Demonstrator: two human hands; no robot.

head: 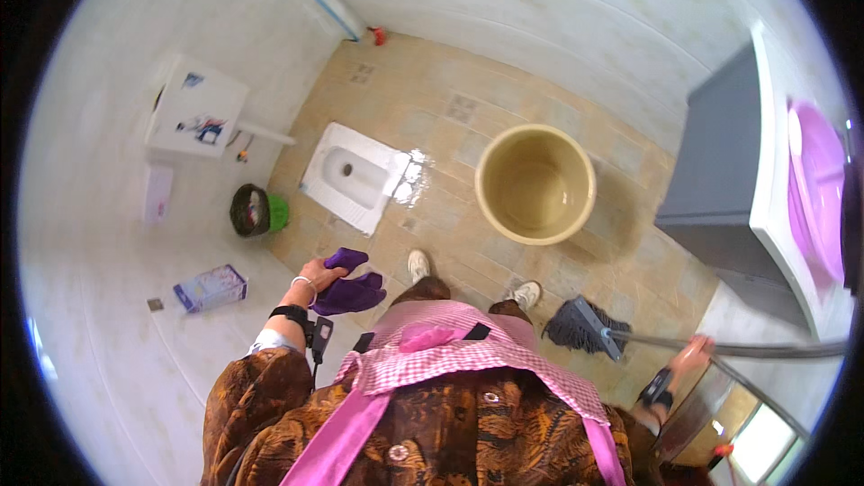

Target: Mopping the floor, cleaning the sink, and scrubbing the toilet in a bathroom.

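At the lower left, my left hand [322,275] is closed around a bunched purple cloth [351,290], which hangs from it in folds. My right hand [694,354], at the lower right, grips the metal handle [763,349] of a mop. The mop's dark grey strand head [580,327] lies on the tiled floor beside my right shoe. Ahead of my feet stands a large round tan plastic tub [536,183], its inside showing no objects. A white squat toilet [356,177] is set in the floor to the left, with shiny wet tiles beside it.
A bin [250,211] with a dark liner and a green object stand by the left wall. Above them is a white wall cistern [197,108]; a tissue pack [210,289] is lower down. At right, a grey cabinet [715,148] carries a pink basin [820,182].
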